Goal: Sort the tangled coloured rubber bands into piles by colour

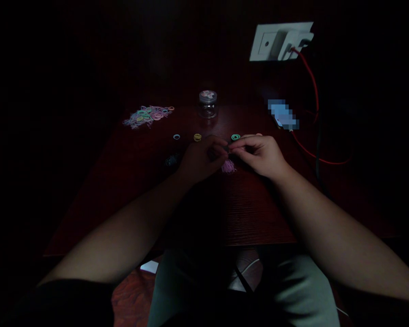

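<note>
My left hand [204, 156] and my right hand [261, 153] meet over the table, fingertips pinched close together. What they hold between them is too small and dark to name. Just below the fingertips lies a pile of pink bands [228, 166]. A green band [236, 136] rests behind my right fingers, and a yellow band [197, 137] lies behind my left hand. Farther left is a single light blue band [176, 136]. Dim bluish bands [172, 159] lie left of my left hand.
A mixed heap of coloured bands [148, 115] sits at the back left. A lidded clear jar [208, 105] stands at the back middle. At the right lies a phone [282, 113] with a red cable [316, 86] running to a wall socket [266, 43].
</note>
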A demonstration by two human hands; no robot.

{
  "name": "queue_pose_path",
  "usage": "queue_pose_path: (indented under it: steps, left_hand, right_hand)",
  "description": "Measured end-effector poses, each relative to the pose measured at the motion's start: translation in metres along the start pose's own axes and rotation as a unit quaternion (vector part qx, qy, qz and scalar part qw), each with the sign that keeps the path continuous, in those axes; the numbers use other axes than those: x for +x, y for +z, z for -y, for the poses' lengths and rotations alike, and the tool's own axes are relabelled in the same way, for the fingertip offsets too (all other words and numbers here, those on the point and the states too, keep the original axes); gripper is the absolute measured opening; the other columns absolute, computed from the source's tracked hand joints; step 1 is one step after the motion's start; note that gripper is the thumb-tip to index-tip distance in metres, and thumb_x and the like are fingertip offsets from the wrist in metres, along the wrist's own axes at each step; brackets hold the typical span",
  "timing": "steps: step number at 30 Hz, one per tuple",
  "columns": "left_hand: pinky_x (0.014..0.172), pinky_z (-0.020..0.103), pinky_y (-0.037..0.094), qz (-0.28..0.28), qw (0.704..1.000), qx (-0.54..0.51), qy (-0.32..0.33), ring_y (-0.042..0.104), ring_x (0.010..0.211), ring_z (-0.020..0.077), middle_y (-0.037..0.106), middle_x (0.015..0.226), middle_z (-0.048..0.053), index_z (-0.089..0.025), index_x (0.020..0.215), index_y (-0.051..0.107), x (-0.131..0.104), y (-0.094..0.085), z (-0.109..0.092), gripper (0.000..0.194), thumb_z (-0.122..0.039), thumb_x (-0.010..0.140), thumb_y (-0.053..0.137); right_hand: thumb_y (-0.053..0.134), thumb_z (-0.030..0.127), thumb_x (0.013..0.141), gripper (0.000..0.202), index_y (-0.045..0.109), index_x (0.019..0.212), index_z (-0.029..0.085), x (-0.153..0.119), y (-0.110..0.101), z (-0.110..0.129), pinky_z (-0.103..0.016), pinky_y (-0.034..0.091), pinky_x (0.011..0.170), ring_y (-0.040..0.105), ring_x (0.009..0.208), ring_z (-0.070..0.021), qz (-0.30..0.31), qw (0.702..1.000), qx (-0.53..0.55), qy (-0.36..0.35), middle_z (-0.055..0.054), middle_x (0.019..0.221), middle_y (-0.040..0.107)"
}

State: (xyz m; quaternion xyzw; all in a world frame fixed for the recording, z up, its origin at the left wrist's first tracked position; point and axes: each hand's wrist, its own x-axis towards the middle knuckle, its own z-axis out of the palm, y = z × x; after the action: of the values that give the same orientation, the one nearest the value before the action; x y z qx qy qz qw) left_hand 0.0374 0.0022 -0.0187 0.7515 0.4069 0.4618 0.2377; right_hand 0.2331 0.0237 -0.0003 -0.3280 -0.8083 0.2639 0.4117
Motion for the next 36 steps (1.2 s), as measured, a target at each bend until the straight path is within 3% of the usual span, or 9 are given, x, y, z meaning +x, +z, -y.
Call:
queue_pose_path:
  steps: [8, 15, 22, 27, 33, 36]
  left_hand:
    - [0.064, 0.024, 0.05, 0.001, 1.0, -0.002, 0.01, 0.064, 0.069, 0.0112, 0.068, 0.08, 0.0, -0.018, 0.1, 0.058, 0.0, 0.0, 0.0019, 0.026, -0.018, 0.076, 0.065]
    - [0.062, 0.023, 0.05, -0.006, 1.0, 0.0, 0.004, 0.063, 0.066, 0.0107, 0.068, 0.077, 0.0, -0.017, 0.098, 0.057, 0.0006, -0.001, 0.0019, 0.025, -0.018, 0.074, 0.066]
    - [0.061, 0.022, 0.049, 0.006, 1.0, 0.012, -0.007, 0.063, 0.066, 0.0106, 0.068, 0.077, 0.0, -0.018, 0.097, 0.058, -0.0003, -0.0001, 0.0003, 0.025, -0.017, 0.074, 0.066]
    - [0.063, 0.022, 0.05, 0.005, 1.0, 0.029, -0.007, 0.063, 0.069, 0.0107, 0.067, 0.081, 0.001, -0.018, 0.095, 0.058, -0.0006, -0.0024, -0.0045, 0.022, -0.016, 0.074, 0.065]
    - [0.065, 0.023, 0.049, -0.003, 1.0, 0.024, -0.014, 0.063, 0.07, 0.0105, 0.067, 0.083, 0.001, -0.018, 0.095, 0.056, -0.0011, -0.0037, -0.0054, 0.023, -0.016, 0.074, 0.065]
    - [0.064, 0.023, 0.049, 0.002, 1.0, 0.018, -0.018, 0.063, 0.068, 0.0109, 0.067, 0.079, 0.001, -0.018, 0.096, 0.055, -0.0007, -0.0045, -0.0047, 0.024, -0.017, 0.074, 0.065]
  right_hand:
    - [0.063, 0.022, 0.08, 0.013, 0.072, 0.088, 0.017, 0.0003, -0.0014, -0.0037, -0.029, 0.045, 0.066, 0.058, 0.069, -0.0143, 0.006, 1.0, -0.025, -0.004, -0.004, 0.078, 0.066]
    - [0.057, 0.021, 0.082, 0.015, 0.069, 0.09, 0.017, 0.0006, -0.0026, -0.0045, -0.029, 0.045, 0.068, 0.057, 0.073, -0.0156, -0.028, 0.999, -0.008, -0.018, -0.005, 0.08, 0.063]
    - [0.062, 0.023, 0.08, 0.008, 0.065, 0.079, 0.015, -0.0011, 0.0008, -0.002, -0.026, 0.037, 0.057, 0.045, 0.057, -0.0106, 0.015, 1.0, 0.007, -0.001, 0.001, 0.062, 0.053]
    - [0.054, 0.024, 0.086, 0.011, 0.058, 0.081, 0.016, -0.0003, 0.0017, -0.0023, -0.026, 0.038, 0.06, 0.047, 0.064, -0.0124, 0.038, 0.999, -0.009, 0.007, -0.002, 0.071, 0.055]
    - [0.049, 0.028, 0.09, 0.011, 0.053, 0.087, 0.019, -0.0022, 0.0006, -0.0039, -0.027, 0.039, 0.062, 0.047, 0.067, -0.0135, -0.039, 0.999, 0.015, 0.026, -0.002, 0.075, 0.053]
    - [0.053, 0.028, 0.088, 0.01, 0.054, 0.092, 0.019, -0.0038, 0.0029, -0.004, -0.026, 0.038, 0.059, 0.045, 0.064, -0.0123, 0.005, 0.998, 0.049, 0.029, 0.0, 0.074, 0.051]
